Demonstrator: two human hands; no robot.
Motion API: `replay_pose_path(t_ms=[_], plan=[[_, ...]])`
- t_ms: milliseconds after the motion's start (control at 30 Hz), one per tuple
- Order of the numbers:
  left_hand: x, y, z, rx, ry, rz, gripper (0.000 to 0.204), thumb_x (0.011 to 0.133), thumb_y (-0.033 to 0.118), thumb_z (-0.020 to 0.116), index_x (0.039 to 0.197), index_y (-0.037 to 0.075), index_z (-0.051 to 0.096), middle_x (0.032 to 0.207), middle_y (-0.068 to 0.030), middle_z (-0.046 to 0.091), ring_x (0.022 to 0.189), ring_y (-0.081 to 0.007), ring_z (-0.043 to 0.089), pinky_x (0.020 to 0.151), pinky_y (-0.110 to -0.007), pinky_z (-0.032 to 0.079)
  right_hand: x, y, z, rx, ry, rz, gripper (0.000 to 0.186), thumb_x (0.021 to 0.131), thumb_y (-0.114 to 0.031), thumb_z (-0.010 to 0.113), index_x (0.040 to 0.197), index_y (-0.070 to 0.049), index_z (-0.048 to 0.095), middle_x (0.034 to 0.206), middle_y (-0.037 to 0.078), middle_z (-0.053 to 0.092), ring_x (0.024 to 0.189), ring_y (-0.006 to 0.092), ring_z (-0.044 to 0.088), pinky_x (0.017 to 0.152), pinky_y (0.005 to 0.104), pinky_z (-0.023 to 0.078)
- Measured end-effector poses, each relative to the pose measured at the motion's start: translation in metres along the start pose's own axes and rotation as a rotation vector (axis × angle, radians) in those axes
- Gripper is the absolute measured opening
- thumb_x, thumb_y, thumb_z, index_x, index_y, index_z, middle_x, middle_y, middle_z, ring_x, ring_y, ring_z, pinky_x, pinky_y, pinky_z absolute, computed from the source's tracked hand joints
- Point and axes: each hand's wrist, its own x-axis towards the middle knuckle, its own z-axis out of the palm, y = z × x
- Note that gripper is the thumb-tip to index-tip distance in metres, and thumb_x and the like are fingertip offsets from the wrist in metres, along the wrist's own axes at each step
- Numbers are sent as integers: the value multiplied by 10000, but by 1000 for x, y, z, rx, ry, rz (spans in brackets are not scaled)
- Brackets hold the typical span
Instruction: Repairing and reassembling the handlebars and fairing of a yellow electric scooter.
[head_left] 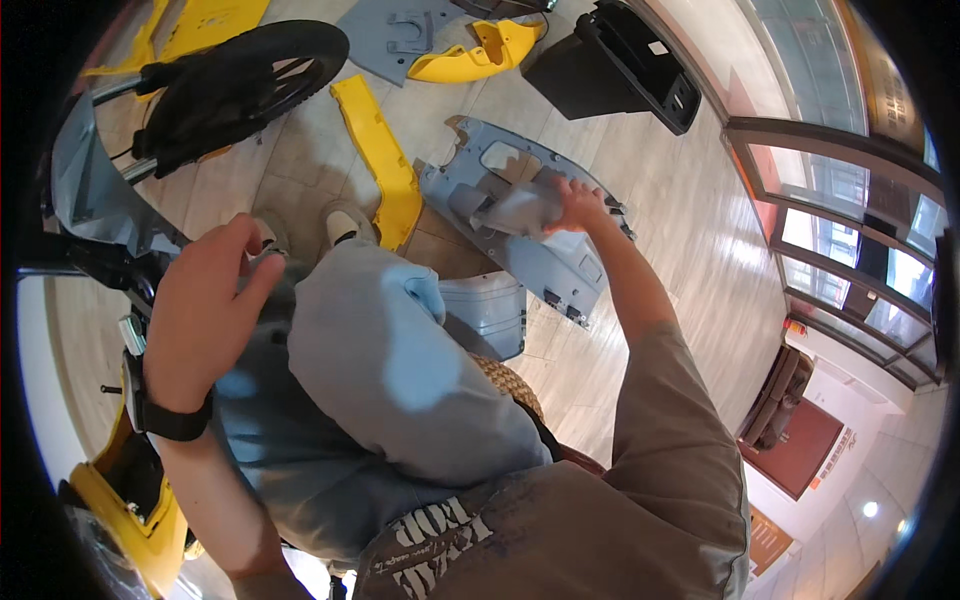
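My right hand reaches forward and grips the right end of a small grey plastic piece, which is smeared by motion. Beneath it a large grey plastic scooter panel lies on the floor, with a cut-out opening at its far end. Whether the small piece touches the panel, I cannot tell. My left hand hangs over my left leg, its thumb and fingers apart and nothing visible in it. It is nearest to the grey front part of a partly stripped scooter.
A black wheel stands at the far left. Yellow panels lie on the floor, with a curved grey cover by my knee. A black plastic bin-shaped part lies at the far right, near glass doors.
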Motion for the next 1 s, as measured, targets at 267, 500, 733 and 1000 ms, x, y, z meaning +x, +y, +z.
replay_pose_path(t_ms=[267,500,733,1000], plan=[[3,-2,0,24,-60,-11,205,889,182,611,929,9,507,793,-161,565,725,-307,563,652,-385,443,-27,3,52,135,102,36,1115,480,-549,880,1398,-162,379,1356,159,486,1285,356,443,1034,543,359],[-2,5,-1,68,-67,-14,188,889,164,605,945,12,509,776,-150,547,714,-292,547,653,-376,435,-89,67,26,358,557,513,990,525,-504,865,1351,-155,446,1262,124,547,1191,343,497,991,504,395],[1,8,4,46,-78,0,189,891,157,607,982,18,517,762,-141,545,703,-285,546,647,-380,434,-85,67,-11,234,685,424,928,554,-459,872,1332,-165,461,1252,120,547,1201,347,478,1014,502,359],[-4,5,-3,47,-99,-40,202,886,157,614,999,15,527,774,-150,558,724,-274,559,673,-374,445,0,-23,-20,166,569,186,876,569,-424,873,1305,-174,470,1205,117,551,1184,330,484,1008,479,360]])
